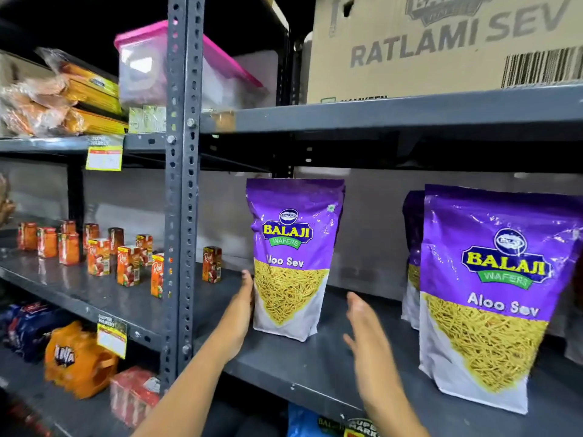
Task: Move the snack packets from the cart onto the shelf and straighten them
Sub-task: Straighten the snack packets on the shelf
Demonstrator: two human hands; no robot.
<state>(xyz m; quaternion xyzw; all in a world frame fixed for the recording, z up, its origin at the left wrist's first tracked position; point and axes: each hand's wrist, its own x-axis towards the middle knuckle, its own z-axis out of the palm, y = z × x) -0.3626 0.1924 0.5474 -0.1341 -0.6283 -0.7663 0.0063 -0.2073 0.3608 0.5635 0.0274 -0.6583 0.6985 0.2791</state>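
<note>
A purple Aloo Sev packet (pixel 291 257) stands upright on the grey metal shelf (pixel 321 367). My left hand (pixel 235 316) lies flat against the packet's left edge, fingers extended. My right hand (pixel 367 339) hovers open a short way to the packet's right, not touching it. A second, nearer Aloo Sev packet (pixel 492 298) stands upright at the right, with another purple packet (pixel 411 257) partly hidden behind it. The cart is out of view.
A perforated steel upright (pixel 184 184) divides the bays. Several small juice cartons (pixel 126 263) stand on the left shelf. A Ratlami Sev cardboard box (pixel 441 48) and a pink-lidded tub (pixel 148 67) sit on the shelf above. Orange and blue packs lie below left.
</note>
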